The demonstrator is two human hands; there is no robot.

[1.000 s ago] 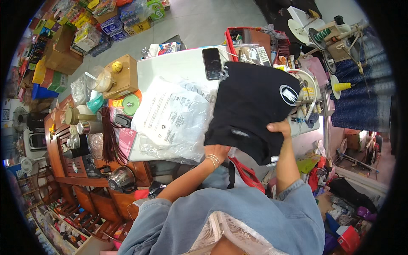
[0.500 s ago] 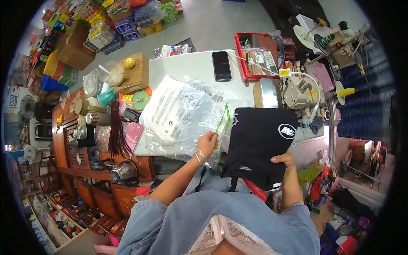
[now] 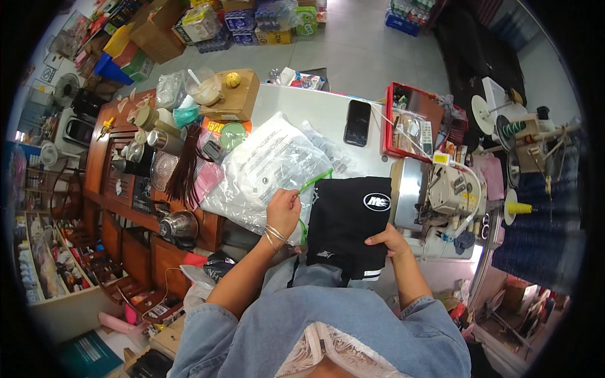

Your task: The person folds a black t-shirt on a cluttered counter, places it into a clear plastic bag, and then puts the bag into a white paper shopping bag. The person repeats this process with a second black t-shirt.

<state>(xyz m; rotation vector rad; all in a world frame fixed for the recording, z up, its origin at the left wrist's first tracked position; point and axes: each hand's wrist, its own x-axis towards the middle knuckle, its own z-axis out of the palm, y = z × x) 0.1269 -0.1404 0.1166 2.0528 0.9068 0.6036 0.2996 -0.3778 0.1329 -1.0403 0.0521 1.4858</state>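
Observation:
A clear plastic zip bag (image 3: 258, 208) with a green zip edge lies spread over the near part of the white table. Its open edge is pinched in my left hand (image 3: 283, 211), whose fingers are closed on the green strip. My right hand (image 3: 387, 242) grips the right side of a folded black garment (image 3: 346, 220) with a white oval logo, thumb on top and the other fingers hidden beneath. The garment's left edge is up against the bag's green-edged mouth; whether any of it is inside, I cannot tell. Under the clear bag is a white printed plastic bag (image 3: 271, 157).
A black phone (image 3: 357, 122) lies beyond the bags. To its right stand a red tray (image 3: 386, 135) of small items and an overlock sewing machine (image 3: 454, 189) with thread cones. A cardboard box (image 3: 242, 104) and dark red cords (image 3: 183, 167) are at the left, near a metal kettle (image 3: 179, 228).
The view has shifted, so the table sits further right. The garment has come left against the bag's mouth, and my left hand has raised the green edge.

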